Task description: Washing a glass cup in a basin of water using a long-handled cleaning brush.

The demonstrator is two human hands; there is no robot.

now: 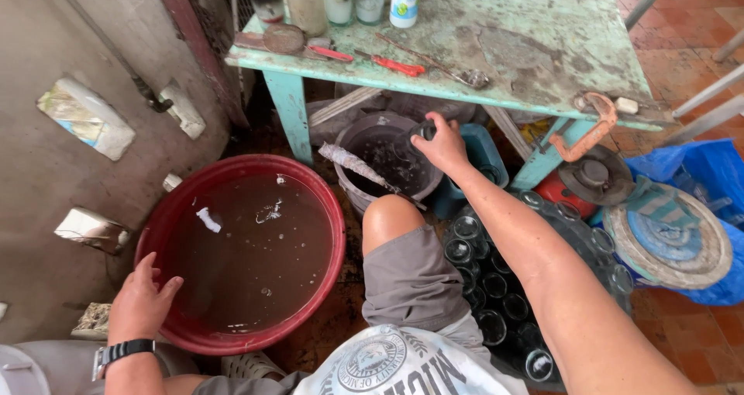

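My left hand (142,300) rests on the near rim of a big red basin (319,201) filled with brown murky water, fingers spread, holding nothing. A black watch sits on that wrist. My right hand (443,142) reaches forward over a dark grey bucket (356,198) under the table and grips a small dark glass jar (423,131) at the bucket's far rim. A stick wrapped in dirty cloth (358,165) leans inside the bucket. My bare knee (391,218) is between basin and bucket.
Several empty glass jars (496,286) stand packed together at my right. A worn green table (542,46) carries jars, a white bottle (404,0), red-handled tools (397,65) and an orange clamp (593,131). Blue tarp with round lids (668,240) lies right. A concrete wall (46,193) is left.
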